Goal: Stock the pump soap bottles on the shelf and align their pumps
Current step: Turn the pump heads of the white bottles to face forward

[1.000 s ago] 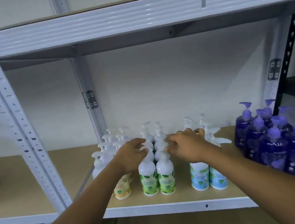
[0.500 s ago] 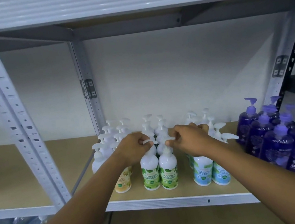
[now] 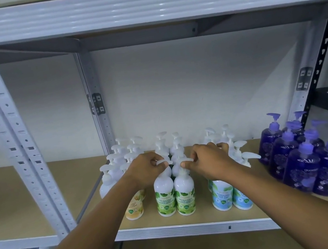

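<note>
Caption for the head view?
Left hand and right hand each pinch a pump head on the front green-label hand wash bottles on the shelf, purple soap bottles at right.

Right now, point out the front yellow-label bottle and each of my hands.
front yellow-label bottle (image 3: 134, 209): head view, its label.
left hand (image 3: 144, 171): head view, back of hand.
right hand (image 3: 208, 161): head view, back of hand.

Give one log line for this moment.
aligning pumps | left hand: pinches left green bottle pump | right hand: pinches right green bottle pump
</note>
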The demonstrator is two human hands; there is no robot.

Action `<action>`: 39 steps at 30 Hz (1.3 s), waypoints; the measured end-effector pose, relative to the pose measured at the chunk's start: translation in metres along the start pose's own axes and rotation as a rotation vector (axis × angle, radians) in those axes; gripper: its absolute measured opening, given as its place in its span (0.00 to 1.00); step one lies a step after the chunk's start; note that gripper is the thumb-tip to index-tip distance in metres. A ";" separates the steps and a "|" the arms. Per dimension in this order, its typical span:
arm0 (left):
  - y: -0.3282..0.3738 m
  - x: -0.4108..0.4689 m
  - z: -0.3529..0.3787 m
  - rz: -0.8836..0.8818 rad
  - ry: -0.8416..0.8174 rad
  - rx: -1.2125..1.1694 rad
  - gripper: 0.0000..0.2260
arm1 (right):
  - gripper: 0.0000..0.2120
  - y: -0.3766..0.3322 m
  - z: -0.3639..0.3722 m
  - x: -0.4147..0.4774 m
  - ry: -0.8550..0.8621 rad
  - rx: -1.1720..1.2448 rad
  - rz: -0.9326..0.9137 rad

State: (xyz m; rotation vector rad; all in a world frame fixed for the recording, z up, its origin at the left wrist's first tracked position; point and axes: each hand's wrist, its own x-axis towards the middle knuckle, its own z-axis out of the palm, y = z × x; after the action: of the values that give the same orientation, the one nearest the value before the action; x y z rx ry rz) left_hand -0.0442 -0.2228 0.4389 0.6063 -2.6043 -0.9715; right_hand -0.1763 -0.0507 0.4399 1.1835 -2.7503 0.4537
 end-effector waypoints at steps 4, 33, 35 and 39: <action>0.002 0.006 -0.008 -0.036 -0.087 -0.024 0.13 | 0.21 0.000 -0.005 0.002 -0.033 -0.040 -0.010; 0.001 0.061 -0.019 -0.026 -0.114 0.097 0.10 | 0.15 0.001 -0.030 0.053 -0.367 0.456 0.056; 0.001 0.063 -0.018 -0.040 -0.097 0.102 0.09 | 0.15 0.002 -0.031 0.056 -0.390 0.442 0.056; 0.002 0.065 -0.018 -0.047 -0.084 0.139 0.09 | 0.15 0.005 -0.031 0.062 -0.423 0.429 0.041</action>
State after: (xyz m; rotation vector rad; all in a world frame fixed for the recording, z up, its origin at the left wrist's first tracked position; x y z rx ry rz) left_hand -0.0935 -0.2622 0.4618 0.6776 -2.7606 -0.8522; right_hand -0.2228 -0.0808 0.4818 1.4608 -3.1387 0.9345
